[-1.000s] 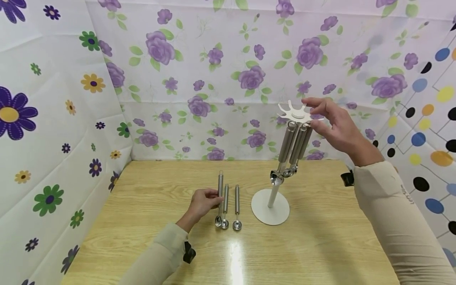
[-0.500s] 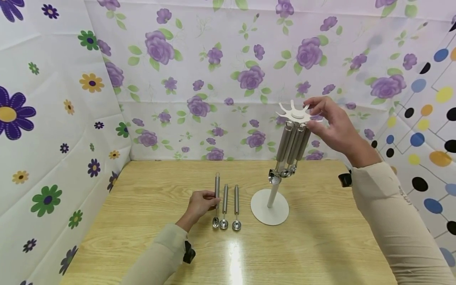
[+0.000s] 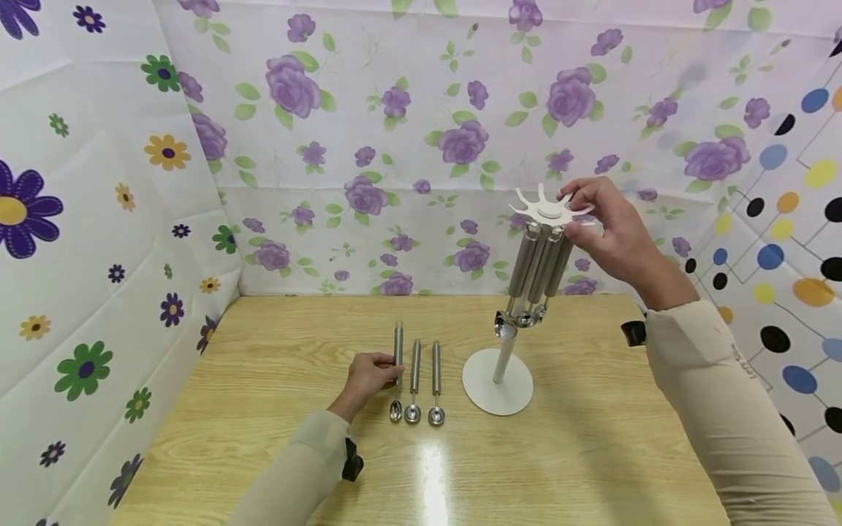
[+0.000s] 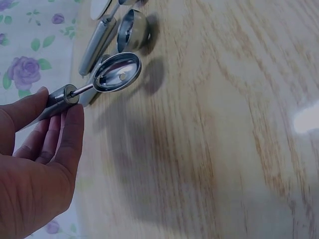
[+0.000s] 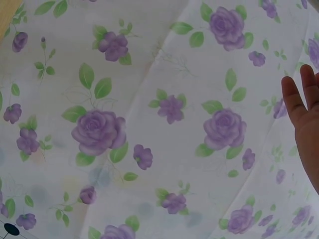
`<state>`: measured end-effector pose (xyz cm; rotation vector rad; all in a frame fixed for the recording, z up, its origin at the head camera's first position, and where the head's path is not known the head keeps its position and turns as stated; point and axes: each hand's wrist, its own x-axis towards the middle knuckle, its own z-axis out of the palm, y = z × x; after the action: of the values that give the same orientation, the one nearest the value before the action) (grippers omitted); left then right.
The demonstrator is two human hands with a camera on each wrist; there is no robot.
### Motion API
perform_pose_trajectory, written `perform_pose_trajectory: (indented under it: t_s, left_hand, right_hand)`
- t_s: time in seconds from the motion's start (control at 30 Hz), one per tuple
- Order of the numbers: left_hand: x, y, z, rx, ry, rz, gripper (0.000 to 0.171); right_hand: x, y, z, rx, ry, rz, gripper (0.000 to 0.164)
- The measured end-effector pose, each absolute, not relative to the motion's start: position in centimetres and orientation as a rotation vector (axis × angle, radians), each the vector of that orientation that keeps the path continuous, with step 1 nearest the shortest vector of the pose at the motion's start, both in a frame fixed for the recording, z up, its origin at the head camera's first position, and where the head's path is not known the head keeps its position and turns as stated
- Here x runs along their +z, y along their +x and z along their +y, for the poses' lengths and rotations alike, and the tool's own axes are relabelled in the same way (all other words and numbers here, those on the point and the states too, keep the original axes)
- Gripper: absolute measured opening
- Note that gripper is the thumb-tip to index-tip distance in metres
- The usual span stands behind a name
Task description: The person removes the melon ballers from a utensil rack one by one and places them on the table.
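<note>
My left hand [image 3: 368,374] pinches the handle of a metal melon baller [image 4: 117,74] with an oval, holed bowl. Its shadow falls on the wood below in the left wrist view. Just right of it, a second melon baller [image 3: 416,365] and a third melon baller [image 3: 437,369] lie side by side, round bowls toward me. My right hand [image 3: 612,237] holds the hooked top of a white utensil stand [image 3: 498,383] between thumb and fingers. Several metal scoops [image 3: 522,267] hang from its hooks. In the right wrist view only part of that hand shows; the stand is out of sight.
A light wooden table [image 3: 276,409] bears everything. Behind it hangs a white cloth [image 3: 421,241] with purple roses. Patterned cloths also close off the left and right sides. The stand's round base sits right of the lying melon ballers.
My left hand has drawn its melon baller leftward, away from the other two. The stand's hooked top has turned slightly under my right hand, and the hanging scoops have shifted a little left.
</note>
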<state>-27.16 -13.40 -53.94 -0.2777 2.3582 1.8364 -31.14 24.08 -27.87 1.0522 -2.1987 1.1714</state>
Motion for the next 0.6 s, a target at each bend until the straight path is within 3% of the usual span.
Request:
perform_pose_trajectory:
  t_s: [0.6]
  left_hand:
    - [-54.94,-27.99,-13.89,1.67,-0.344,2.436,0.018]
  right_hand:
    - [-27.99,-31.16,24.08,1.15,1.016,-2.217,0.061]
